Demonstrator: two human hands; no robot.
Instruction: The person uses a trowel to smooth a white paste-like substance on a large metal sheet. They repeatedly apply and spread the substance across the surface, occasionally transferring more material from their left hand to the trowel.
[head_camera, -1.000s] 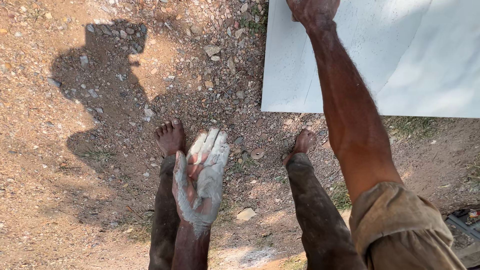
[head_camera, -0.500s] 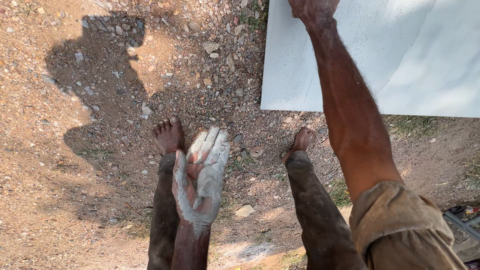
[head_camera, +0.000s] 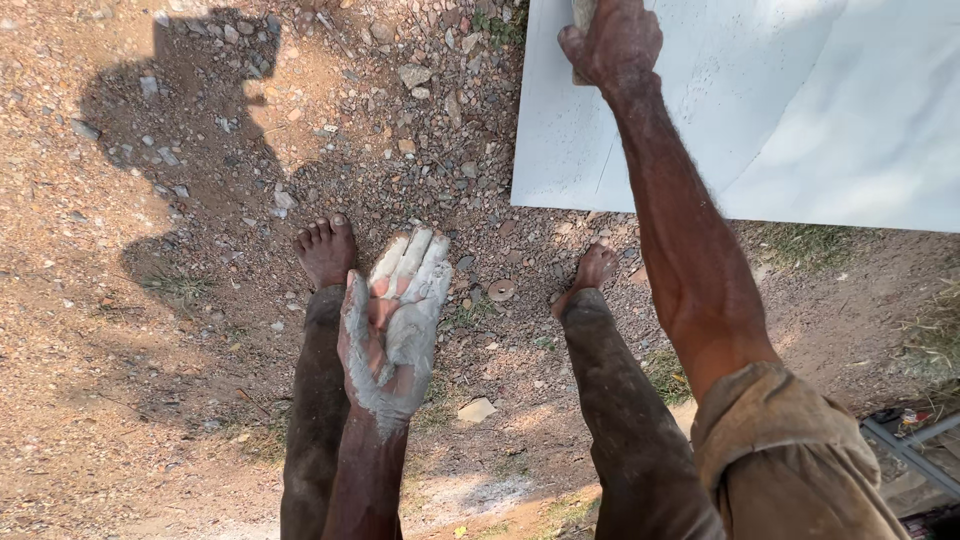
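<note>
My left hand (head_camera: 393, 320) is held palm up over my left leg, fingers together and flat, smeared with grey-white paste and holding nothing. My right arm reaches far forward. My right hand (head_camera: 612, 42) is closed around a small flat tool (head_camera: 581, 16) pressed on a large white slab (head_camera: 800, 110) at the top right. Most of the tool is hidden by the fingers and the frame edge. My bare feet (head_camera: 326, 248) stand on gravelly dirt just short of the slab's near edge.
Reddish dirt with loose stones (head_camera: 412, 75) covers the ground. A small round disc (head_camera: 500, 290) lies between my feet. My shadow (head_camera: 190, 150) falls to the left. Metal bars (head_camera: 910, 450) show at the bottom right corner.
The view has tilted slightly, so my right hand and the slab's top sit lower in view. My left hand stays palm up in the same place.
</note>
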